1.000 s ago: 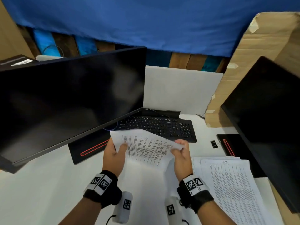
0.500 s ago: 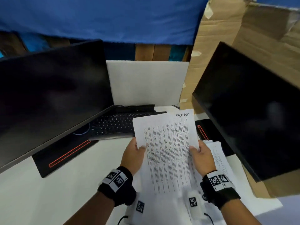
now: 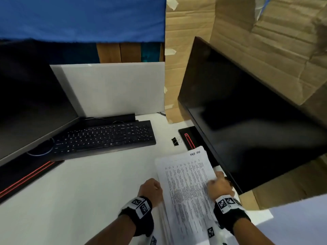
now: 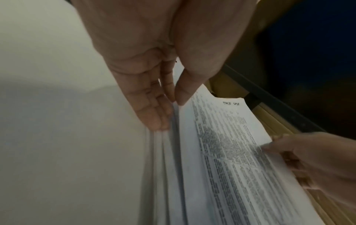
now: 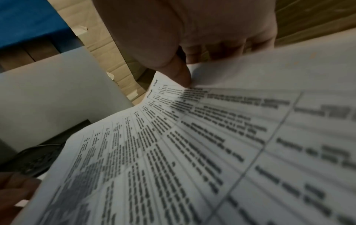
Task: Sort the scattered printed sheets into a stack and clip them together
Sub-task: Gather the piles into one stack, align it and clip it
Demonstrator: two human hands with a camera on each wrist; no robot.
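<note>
A stack of printed sheets (image 3: 187, 188) lies on the white desk (image 3: 88, 191), just left of the right monitor's lower edge. My left hand (image 3: 152, 190) pinches the top sheets at their left edge; in the left wrist view the left hand (image 4: 171, 106) has its thumb on top and straight fingers below. My right hand (image 3: 219, 186) grips the right edge of the sheets (image 5: 173, 152), thumb on the print and fingers curled underneath. A black binder clip (image 3: 176, 141) sits on the desk beyond the stack, apart from both hands.
A black keyboard (image 3: 104, 137) lies at the back left under a dark monitor (image 3: 31, 103). A second dark monitor (image 3: 247, 121) overhangs the stack's right side, its black base (image 3: 188, 137) beside the clip. Cardboard (image 3: 185, 50) stands behind.
Both hands carried the held sheet to the right and lowered it onto the stack by the right monitor. My view swung right, bringing the binder clip back into sight.
</note>
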